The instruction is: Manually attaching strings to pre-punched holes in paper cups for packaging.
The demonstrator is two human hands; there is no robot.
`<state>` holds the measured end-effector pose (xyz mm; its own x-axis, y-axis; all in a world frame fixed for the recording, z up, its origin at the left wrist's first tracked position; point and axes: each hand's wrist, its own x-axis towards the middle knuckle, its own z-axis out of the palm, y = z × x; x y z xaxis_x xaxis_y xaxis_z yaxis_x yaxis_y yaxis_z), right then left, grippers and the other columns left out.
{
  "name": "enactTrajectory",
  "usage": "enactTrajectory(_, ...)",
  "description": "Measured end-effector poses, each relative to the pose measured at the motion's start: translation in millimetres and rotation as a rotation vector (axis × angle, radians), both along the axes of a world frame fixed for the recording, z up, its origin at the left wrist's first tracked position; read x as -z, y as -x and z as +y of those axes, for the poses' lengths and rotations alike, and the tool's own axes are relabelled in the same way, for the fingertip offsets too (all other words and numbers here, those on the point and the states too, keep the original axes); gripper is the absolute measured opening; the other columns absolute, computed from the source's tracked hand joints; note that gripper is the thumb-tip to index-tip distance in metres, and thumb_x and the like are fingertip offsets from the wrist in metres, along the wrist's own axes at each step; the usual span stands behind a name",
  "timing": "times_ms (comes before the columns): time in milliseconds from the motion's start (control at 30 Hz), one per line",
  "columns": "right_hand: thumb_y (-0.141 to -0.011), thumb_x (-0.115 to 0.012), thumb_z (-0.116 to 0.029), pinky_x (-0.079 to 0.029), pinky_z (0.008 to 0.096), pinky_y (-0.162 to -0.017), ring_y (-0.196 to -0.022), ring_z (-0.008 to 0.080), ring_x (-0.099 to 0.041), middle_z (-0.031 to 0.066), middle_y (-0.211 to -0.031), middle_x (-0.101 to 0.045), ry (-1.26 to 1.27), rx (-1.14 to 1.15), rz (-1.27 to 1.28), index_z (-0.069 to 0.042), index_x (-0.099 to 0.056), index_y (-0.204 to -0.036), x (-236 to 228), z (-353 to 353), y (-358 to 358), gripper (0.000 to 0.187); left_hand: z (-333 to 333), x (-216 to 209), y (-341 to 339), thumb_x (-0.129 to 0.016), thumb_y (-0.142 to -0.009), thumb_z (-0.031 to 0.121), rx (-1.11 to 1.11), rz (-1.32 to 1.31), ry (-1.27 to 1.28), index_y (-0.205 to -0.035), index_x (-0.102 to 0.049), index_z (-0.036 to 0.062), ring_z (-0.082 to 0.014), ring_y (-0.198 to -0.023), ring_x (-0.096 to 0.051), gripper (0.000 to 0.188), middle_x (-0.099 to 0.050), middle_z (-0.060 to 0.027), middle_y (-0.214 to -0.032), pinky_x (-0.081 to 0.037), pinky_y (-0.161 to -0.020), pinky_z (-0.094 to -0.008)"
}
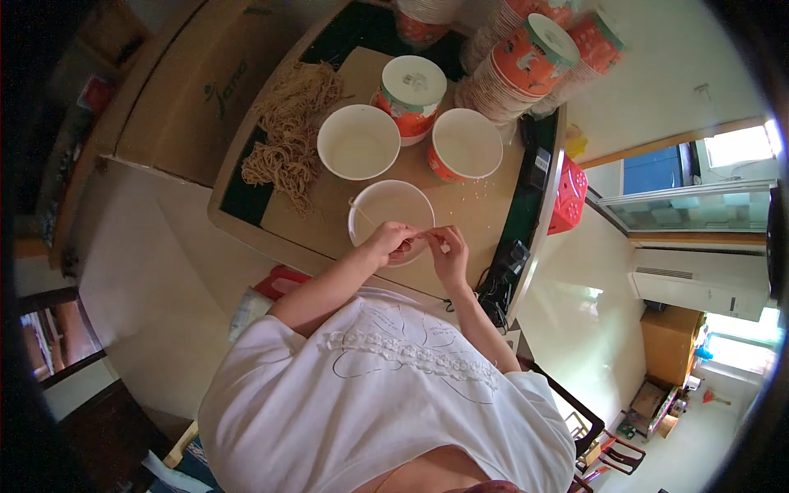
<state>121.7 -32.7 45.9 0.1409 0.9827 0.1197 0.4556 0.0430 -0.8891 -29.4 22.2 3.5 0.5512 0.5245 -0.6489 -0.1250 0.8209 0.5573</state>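
Observation:
A white paper bucket [390,197] stands at the table's near edge, its mouth facing up. A thin light cord [362,214] runs from the bucket's left rim, where its end sticks out, toward my left hand [389,241]. That hand is closed over the bucket's mouth, seemingly round the cord. My right hand [449,250] is closed in a pinch at the bucket's right rim, fingertips meeting those of the left. What lies between the right fingertips is too small to make out. Left of the buckets lies a tangled heap of tan cords [292,123].
Behind stand two open paper buckets [359,141] [467,145] and an upside-down red-and-white bucket [412,86]. Tall bucket stacks [526,66] fill the far right. Black cables [497,292] lie at the right edge; a large carton [185,90] stands left, a red stool [569,195] right.

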Motion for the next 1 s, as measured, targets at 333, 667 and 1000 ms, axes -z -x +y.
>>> enactTrajectory(333, -0.078, -0.065, 0.000, -0.048, 0.0298, -0.063, -0.072, 0.0239, -0.060, 0.0113, -0.084, -0.060, -0.107, 0.022, -0.082, -0.004, -0.068, -0.091, 6, -5, 11, 0.015, 6, 2, 8, -0.063, -0.084, 0.016, -0.119, -0.034, 0.183, -0.085, -0.066, 0.0106, -0.0041, -0.050, -0.044, 0.007, -0.050, 0.0036, -0.064, -0.027, -0.039, -0.0173)
enactTrajectory(667, -0.078, -0.068, -0.003, -0.042, 0.0244, -0.060, -0.067, 0.0121, -0.051, 0.0057, -0.079, -0.058, 0.089, 0.026, 0.100, -0.003, -0.068, -0.091, 4, 2, 6, 0.012, 2, -14, 7, -0.065, -0.082, 0.013, -0.050, 0.138, -0.129, -0.089, -0.069, 0.0096, -0.0027, -0.051, -0.043, 0.009, -0.055, 0.0062, -0.066, -0.032, -0.043, -0.0176)
enactTrajectory(1000, -0.077, -0.068, -0.003, -0.042, 0.0239, -0.060, -0.066, 0.0115, -0.050, 0.0049, -0.075, -0.057, 0.094, 0.028, 0.093, -0.001, -0.065, -0.081, 13, 7, 2, 0.005, 8, -15, 7, -0.061, -0.087, 0.019, -0.065, 0.221, -0.353, -0.095, -0.069, 0.0071, -0.0033, -0.053, -0.046, 0.016, -0.060, 0.0047, -0.072, -0.035, -0.046, -0.0176)
